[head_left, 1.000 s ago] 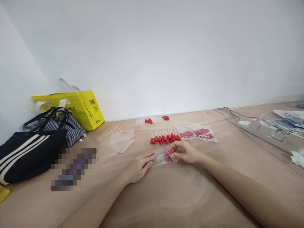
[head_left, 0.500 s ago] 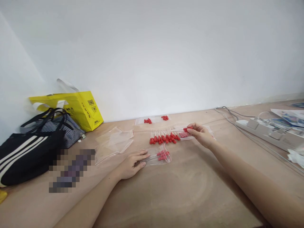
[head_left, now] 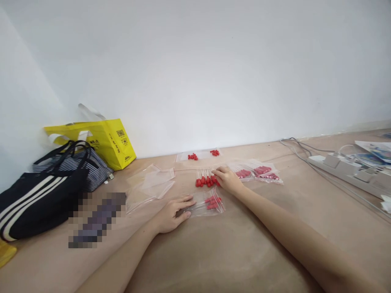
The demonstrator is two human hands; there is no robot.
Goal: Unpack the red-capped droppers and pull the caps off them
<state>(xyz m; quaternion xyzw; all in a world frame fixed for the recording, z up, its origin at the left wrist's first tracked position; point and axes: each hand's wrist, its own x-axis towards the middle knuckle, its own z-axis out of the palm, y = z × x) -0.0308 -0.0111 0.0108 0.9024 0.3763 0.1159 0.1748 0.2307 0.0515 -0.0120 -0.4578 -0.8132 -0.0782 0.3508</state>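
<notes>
My left hand lies with its fingers stretched over the left end of a clear zip bag, thumb apart. Several red-tipped sticks are inside that bag, tips towards its seal at the right. Behind it is a row of loose red-tipped sticks, red ends facing me. At the right end of this row, the fingers of my right hand are closed on a red-tipped stick; the hand covers part of the row. Filled zip bags of similar sticks lie just right of it.
Flat clear zip bags overlap on the left. Against the wall lies another clear bag with red-tipped pieces at both ends. A yellow bag and a black bag stand far left. A power strip with cables is at the right.
My right hand left the zip bag, held something red over the filled bags, then came left to the loose row. My left hand and the bag under it shifted slightly left.
</notes>
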